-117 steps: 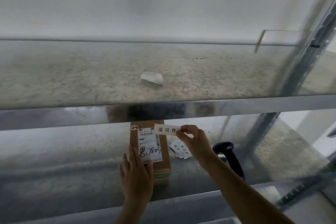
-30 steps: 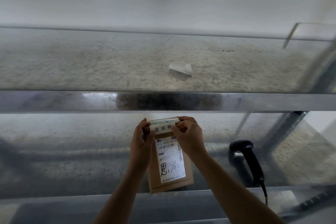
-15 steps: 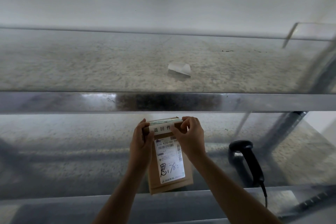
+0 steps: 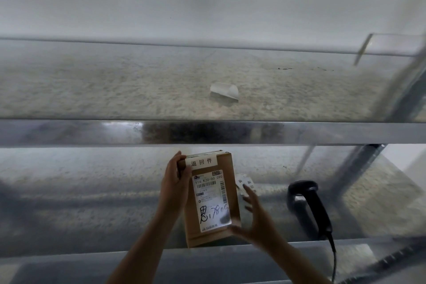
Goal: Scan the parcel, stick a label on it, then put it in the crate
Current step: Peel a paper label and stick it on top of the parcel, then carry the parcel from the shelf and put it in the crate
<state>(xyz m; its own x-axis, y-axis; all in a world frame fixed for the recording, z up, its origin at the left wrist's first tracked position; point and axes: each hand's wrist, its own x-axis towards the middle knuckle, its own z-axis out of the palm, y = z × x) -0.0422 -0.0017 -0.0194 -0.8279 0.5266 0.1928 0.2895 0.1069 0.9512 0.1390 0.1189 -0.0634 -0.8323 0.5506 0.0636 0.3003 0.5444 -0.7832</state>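
Note:
A small brown cardboard parcel (image 4: 227, 166) is held up over the lower metal shelf, its white shipping label with black handwriting facing me. A white strip label (image 4: 201, 162) with three printed characters is stuck across the parcel's top edge. My left hand (image 4: 173, 185) grips the parcel's upper left side. My right hand (image 4: 254, 221) is at the parcel's lower right corner, fingers spread and blurred, thumb touching the corner. No crate is in view.
A black handheld scanner (image 4: 310, 205) with a cable lies on the lower shelf to the right. Spare white strip labels (image 4: 247, 183) lie just behind my right hand. A curled scrap of white paper (image 4: 224, 91) sits on the upper shelf. A metal upright (image 4: 355, 168) rises at right.
The strip label, earlier held in my right hand, is now stuck on the parcel's top. My right hand has left the top edge and dropped to the lower right corner.

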